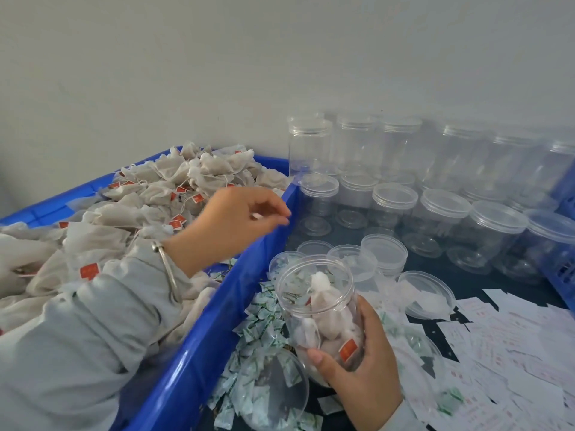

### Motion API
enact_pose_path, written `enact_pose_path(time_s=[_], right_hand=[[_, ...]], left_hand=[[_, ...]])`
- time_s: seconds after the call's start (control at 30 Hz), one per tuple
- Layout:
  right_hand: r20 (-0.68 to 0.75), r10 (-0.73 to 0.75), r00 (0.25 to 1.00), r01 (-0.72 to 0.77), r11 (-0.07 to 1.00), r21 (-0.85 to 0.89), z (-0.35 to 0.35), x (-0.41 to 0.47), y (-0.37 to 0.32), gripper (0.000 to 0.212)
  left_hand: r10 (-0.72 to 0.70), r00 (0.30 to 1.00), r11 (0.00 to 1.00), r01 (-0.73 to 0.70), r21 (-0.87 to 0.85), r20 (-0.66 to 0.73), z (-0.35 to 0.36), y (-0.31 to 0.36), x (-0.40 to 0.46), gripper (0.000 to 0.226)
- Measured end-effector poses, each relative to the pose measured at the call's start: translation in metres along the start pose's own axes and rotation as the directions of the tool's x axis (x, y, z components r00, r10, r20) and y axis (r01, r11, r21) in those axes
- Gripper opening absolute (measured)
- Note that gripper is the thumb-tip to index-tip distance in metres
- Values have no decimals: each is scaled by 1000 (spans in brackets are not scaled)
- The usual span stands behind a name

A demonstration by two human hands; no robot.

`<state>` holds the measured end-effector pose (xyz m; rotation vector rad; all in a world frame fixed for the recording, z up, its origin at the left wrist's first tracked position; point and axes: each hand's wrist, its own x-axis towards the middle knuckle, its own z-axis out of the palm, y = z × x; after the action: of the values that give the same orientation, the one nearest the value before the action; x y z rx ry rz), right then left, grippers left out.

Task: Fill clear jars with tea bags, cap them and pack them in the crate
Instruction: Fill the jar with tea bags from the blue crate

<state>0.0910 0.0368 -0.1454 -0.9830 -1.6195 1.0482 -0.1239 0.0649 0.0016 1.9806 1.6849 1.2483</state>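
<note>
My right hand (364, 368) grips an uncapped clear jar (314, 293) low down, tilted toward me, with several tea bags inside. A blue crate (217, 321) on the left is heaped with loose grey-white tea bags (124, 213) that have red tags. My left hand (239, 219), in a grey sleeve with a metal bangle, hovers over the crate's right rim. Its fingers are loosely curled and blurred, and I see no bag in them.
Several empty capped jars (395, 209) stand in rows along the wall. Loose clear lids (384, 253) lie behind the held jar. Green-and-white sachets (261, 309) and white paper slips (497, 337) litter the dark table. A blue basket (563, 275) sits at the right edge.
</note>
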Motion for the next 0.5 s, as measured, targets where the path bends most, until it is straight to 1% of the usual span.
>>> enact_pose_path(time_s=[0.07,0.1,0.13,0.17,0.2,0.23,0.27,0.3,0.33,0.4,0.5], right_hand=[[-14,-18,1000,18,1000,23,0,0,1,96],[-18,-21,1000,21,999,35,1,0,1,94],[-18,-21,1000,22,999,44,1,0,1,92],[-15,-22,1000,23,999,50,1,0,1,92],[-10,-23,1000,23,998,53,1,0,2,92],[-6,-22,1000,23,998,57,1,0,2,91],[-4,-19,1000,19,998,61,1,0,2,91],[-4,-16,1000,16,998,61,0,0,2,90],[-5,-15,1000,15,999,53,0,0,2,90],[-5,-6,1000,6,999,45,0,-1,1,91],[-14,-9,1000,10,999,35,-1,-2,-1,90]], left_hand=[[-119,985,989,128,69,-121,-19,-23,11,26],[-176,974,969,197,150,-145,-28,-35,15,23],[-233,962,926,265,269,-144,-36,-49,17,18],[-291,948,854,319,411,-130,-43,-64,17,12],[-351,930,755,351,553,-111,-49,-76,17,10],[-410,907,652,363,666,-94,-52,-88,15,15],[-469,879,563,369,739,-83,-54,-98,12,20],[-518,852,501,376,780,-79,-56,-104,9,22],[-550,831,465,388,796,-84,-56,-108,7,22],[-556,823,444,415,794,-119,-56,-111,5,21],[-525,823,410,465,785,-214,-56,-113,5,33]])
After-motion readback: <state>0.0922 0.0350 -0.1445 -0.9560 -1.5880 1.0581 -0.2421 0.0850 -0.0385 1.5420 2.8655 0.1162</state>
